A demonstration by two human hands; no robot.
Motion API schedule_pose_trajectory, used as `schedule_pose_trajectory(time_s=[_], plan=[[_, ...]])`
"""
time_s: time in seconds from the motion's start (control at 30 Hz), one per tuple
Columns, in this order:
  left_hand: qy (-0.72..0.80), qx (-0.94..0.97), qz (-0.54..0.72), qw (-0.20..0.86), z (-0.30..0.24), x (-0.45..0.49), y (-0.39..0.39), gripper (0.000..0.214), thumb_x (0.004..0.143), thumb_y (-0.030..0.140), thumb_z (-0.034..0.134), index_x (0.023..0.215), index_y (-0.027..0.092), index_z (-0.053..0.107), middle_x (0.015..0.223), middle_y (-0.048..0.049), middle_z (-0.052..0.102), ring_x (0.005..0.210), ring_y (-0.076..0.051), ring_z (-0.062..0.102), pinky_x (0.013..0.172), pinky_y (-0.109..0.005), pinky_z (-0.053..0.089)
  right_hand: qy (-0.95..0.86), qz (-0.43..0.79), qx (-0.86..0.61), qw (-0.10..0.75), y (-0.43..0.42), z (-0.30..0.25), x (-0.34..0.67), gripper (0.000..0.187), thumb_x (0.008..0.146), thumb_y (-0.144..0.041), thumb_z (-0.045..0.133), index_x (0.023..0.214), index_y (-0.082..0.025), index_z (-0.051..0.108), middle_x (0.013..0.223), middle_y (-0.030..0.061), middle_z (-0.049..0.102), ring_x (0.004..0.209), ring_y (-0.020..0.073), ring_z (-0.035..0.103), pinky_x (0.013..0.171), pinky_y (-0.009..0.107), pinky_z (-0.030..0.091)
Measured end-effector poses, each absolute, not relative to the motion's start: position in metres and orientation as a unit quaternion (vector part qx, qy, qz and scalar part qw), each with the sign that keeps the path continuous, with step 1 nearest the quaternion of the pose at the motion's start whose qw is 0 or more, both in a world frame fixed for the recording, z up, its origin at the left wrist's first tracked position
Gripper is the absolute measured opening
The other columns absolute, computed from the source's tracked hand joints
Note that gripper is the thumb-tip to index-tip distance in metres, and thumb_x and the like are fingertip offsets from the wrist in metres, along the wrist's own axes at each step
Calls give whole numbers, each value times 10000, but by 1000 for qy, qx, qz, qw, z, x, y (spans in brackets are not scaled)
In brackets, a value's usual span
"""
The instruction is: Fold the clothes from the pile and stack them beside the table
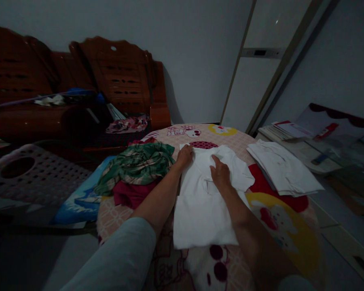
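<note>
A white shirt [200, 222] lies spread on the round table's patterned cloth, its left side turned in and a short sleeve jutting out on the right. At its far left corner my left hand [185, 157] is closed, fingers pinching the fabric edge. My right hand [221, 174] rests on the upper middle of the shirt, index finger stretched forward and thumb apart from it; its other fingers look curled. To the left of the shirt is a crumpled green plaid garment [139, 161] over a dark pink cloth [133, 194]. On the right lies a stack of folded white clothes [283, 167].
The tablecloth [166, 264] carries cartoon prints. A wooden bench [118, 76] with cloth items stands at the back left, a perforated plastic chair [42, 173] and blue bag [81, 202] at left. Papers [291, 130] lie on furniture at right, near a tall white cabinet-like unit [245, 85].
</note>
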State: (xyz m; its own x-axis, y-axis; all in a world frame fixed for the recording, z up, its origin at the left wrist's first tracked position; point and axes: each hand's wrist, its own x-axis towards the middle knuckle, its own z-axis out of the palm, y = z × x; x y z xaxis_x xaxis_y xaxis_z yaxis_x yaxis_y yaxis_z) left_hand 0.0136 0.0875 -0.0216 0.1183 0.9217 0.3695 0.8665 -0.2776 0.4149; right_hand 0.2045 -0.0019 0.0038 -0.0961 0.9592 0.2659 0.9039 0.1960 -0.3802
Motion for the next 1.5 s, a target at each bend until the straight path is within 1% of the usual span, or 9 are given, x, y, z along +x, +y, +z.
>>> schedule_pose_trajectory(time_s=[0.2, 0.37, 0.43, 0.67, 0.77, 0.97, 1.13, 1.33, 1.5], plan=[[596, 734, 322, 57, -11, 22, 73, 529, 795, 59, 578, 1302, 186, 502, 1302, -120, 523, 1137, -218, 559, 923, -336, 494, -734, -16, -665, 139, -12, 18, 205, 390, 919, -162, 468, 1295, -125, 566, 1076, 154, 660, 933, 225, 635, 799, 301, 445], [573, 774, 267, 47, -6, 26, 68, 173, 833, 129, 580, 974, 181, 667, 1034, -80, 634, 1015, -213, 586, 899, -320, 483, -775, 51, -610, 154, -18, 40, 201, 238, 858, -129, 503, 970, -171, 709, 965, 97, 706, 896, 209, 642, 768, 279, 437], [556, 796, 235, 48, -8, 27, 68, 138, 863, 175, 566, 915, 190, 693, 977, -73, 650, 992, -217, 589, 901, -326, 479, -802, 102, -571, 142, -20, 44, 198, 237, 808, -83, 523, 891, -186, 719, 934, 67, 723, 888, 189, 645, 765, 258, 432], [536, 815, 219, 30, -14, 28, 68, 270, 910, 207, 517, 1132, 204, 669, 1157, -85, 625, 1073, -224, 566, 952, -355, 466, -866, 56, -494, 51, -32, 38, 199, 331, 772, 5, 483, 992, -148, 676, 969, 93, 706, 959, 205, 615, 805, 276, 404], [537, 817, 211, 21, -14, 28, 67, 290, 921, 222, 505, 1169, 204, 655, 1185, -86, 615, 1083, -232, 558, 960, -365, 462, -870, 40, -488, 52, -33, 35, 198, 337, 789, -10, 469, 1026, -142, 668, 987, 104, 696, 980, 216, 603, 828, 290, 398], [537, 817, 208, 21, -16, 28, 67, 311, 919, 211, 503, 1198, 210, 642, 1205, -84, 609, 1094, -229, 551, 967, -362, 457, -867, 63, -490, 69, -28, 36, 193, 305, 800, -33, 471, 935, -173, 706, 943, 76, 697, 911, 197, 605, 805, 275, 403], [525, 823, 216, 22, -20, 26, 70, 322, 914, 207, 507, 1210, 213, 636, 1214, -85, 605, 1105, -226, 548, 975, -362, 453, -882, 6, -470, 24, -30, 40, 198, 257, 814, -18, 487, 902, -137, 698, 955, 133, 687, 895, 217, 610, 763, 295, 410], [533, 820, 207, 15, -20, 27, 70, 317, 920, 225, 505, 1214, 237, 626, 1242, -77, 600, 1126, -228, 551, 984, -362, 449, -874, 52, -483, -11, -36, 52, 204, 220, 810, -26, 535, 869, -158, 702, 937, 107, 717, 915, 211, 638, 750, 284, 410], [526, 826, 202, 8, -21, 27, 71, 317, 918, 259, 530, 1220, 221, 617, 1273, -91, 596, 1151, -245, 548, 997, -386, 446, -844, 112, -524, 15, -26, 58, 214, 75, 789, -192, 662, 747, -181, 723, 833, 71, 723, 809, 194, 649, 666, 264, 396]])
